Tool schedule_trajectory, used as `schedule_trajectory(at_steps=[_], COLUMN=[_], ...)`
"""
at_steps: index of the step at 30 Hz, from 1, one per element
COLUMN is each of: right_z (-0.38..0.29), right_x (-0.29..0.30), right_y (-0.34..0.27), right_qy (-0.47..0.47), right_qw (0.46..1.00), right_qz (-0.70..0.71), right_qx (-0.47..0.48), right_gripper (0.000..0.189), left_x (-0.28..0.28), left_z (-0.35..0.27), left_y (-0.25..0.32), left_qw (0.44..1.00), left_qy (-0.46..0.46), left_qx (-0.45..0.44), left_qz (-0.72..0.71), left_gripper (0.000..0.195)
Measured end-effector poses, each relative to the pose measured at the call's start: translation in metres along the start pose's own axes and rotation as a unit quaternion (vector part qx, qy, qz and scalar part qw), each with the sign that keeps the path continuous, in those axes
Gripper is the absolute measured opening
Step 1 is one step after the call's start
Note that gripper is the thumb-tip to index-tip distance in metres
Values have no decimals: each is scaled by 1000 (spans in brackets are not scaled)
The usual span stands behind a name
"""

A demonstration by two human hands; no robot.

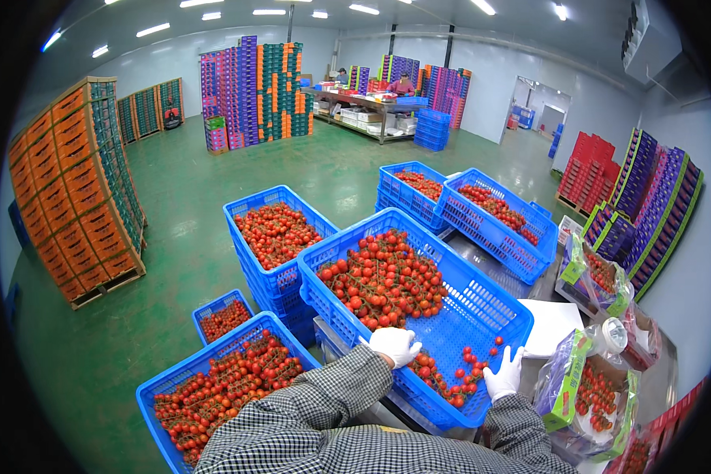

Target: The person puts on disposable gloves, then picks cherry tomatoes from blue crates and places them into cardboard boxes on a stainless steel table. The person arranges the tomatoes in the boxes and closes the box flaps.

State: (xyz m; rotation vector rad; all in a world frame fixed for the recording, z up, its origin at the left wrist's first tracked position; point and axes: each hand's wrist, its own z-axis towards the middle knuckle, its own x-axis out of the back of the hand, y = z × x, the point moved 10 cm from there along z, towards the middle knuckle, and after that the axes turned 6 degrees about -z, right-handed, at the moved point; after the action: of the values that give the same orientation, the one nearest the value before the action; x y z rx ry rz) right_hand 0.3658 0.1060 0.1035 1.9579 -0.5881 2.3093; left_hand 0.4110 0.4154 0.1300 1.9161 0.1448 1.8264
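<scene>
A large blue plastic crate point(474, 314) stands before me, with vine cherry tomatoes point(385, 278) heaped at its far left and fewer at the near end. My left hand point(395, 346), in a white glove, is over the near left part of the crate with its fingers curled by the tomatoes; whether it grips any cannot be told. My right hand point(505, 374), gloved in white too, is at the crate's near right side, thumb and fingers spread, beside a few loose tomatoes point(467, 379).
Blue crates of tomatoes stand at left point(272, 284), near left point(148, 397) and beyond point(545, 237). On the metal table at right are a white sheet point(548, 326), open cartons with plastic liners point(569, 385) and a white round object point(614, 335). Two people work at a far table.
</scene>
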Motion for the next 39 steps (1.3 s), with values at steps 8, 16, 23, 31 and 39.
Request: schedule_trajectory(at_steps=[8, 16, 23, 31, 39], right_z=[-2, 2, -3, -8, -9], right_x=[4, 1, -3, -28, -28], right_y=[-1, 1, -26, -38, -41], right_qy=[7, 19, -15, -201, -218], right_qw=[1000, 999, 974, 894, 887], right_qz=[-8, -34, -195, -368, -374], right_qx=[4, 7, 115, 155, 161], right_gripper=[87, 98, 89, 63, 65], left_x=[-13, -18, -45, -50, -47], left_z=[1, 1, 6, 9, 10], left_y=[-4, -6, -6, -7, -7], left_qw=[993, 985, 954, 943, 951], left_qy=[-103, -153, -280, -318, -303], left_qx=[29, 55, 27, 37, 36], left_qz=[53, 63, 100, 87, 58], left_gripper=[51, 54, 69, 74, 68])
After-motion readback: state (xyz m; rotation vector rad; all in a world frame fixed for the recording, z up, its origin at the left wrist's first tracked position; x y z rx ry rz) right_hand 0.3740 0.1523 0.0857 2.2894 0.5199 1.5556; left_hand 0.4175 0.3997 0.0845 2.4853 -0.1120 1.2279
